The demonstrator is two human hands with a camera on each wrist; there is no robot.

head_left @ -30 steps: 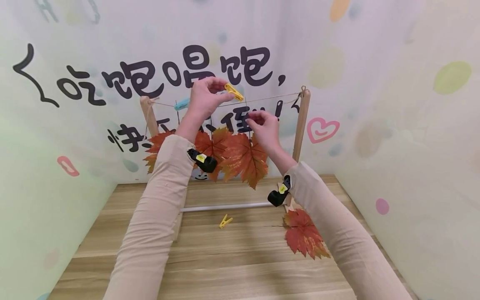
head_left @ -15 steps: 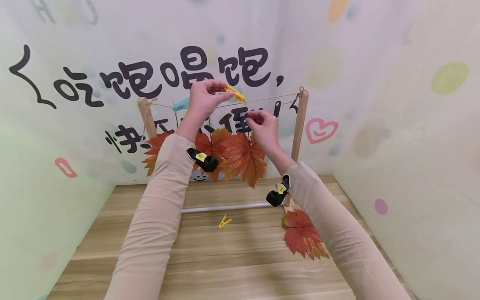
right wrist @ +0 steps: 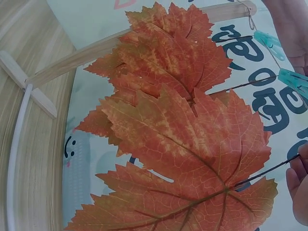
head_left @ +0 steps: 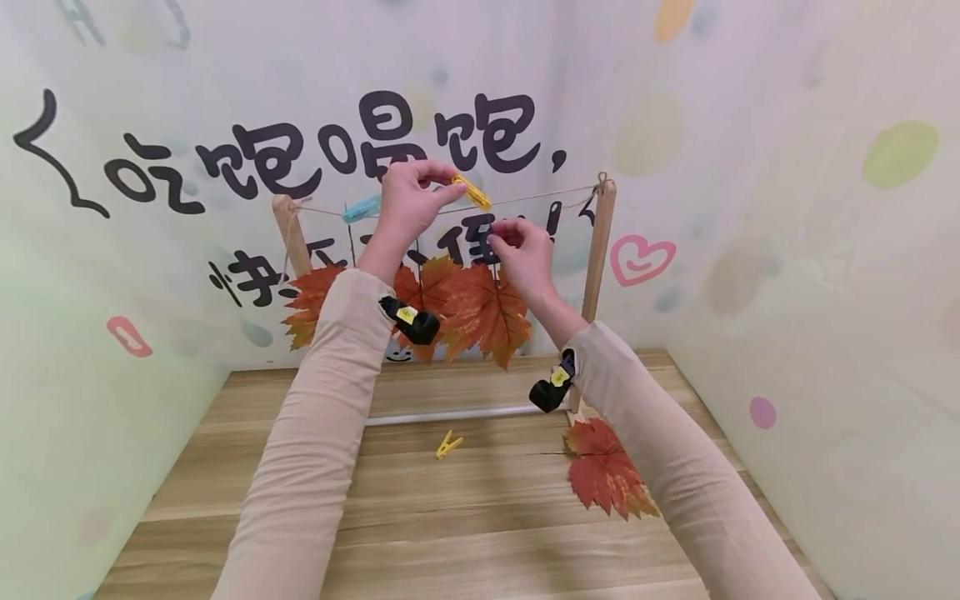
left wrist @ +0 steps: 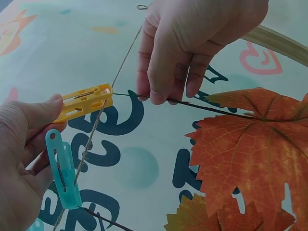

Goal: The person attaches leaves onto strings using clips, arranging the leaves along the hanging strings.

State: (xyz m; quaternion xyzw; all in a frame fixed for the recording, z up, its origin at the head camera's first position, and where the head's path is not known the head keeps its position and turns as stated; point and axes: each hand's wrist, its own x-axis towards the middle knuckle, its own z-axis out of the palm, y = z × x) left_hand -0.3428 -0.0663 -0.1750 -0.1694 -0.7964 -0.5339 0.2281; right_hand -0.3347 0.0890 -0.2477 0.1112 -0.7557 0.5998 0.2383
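Note:
My left hand pinches a yellow clothespin at its handle end, with the pin's tip over the twine. The tip of a dark leaf stem lies right at the clothespin's mouth. Just below the twine my right hand pinches that stem between thumb and fingertips. From it hangs an orange-red maple leaf. Beside my left hand a turquoise clothespin grips the twine and another leaf's stem. Further maple leaves hang behind, partly covered by the front one.
The twine runs between two wooden posts, joined low down by a white rod. On the wooden table lie a second yellow clothespin and a loose red maple leaf. A printed wall stands close behind.
The yellow clothespin in my left hand has come down slightly, onto the twine by the stem. My right hand keeps its pinch on the stem, and the head view has shifted a little.

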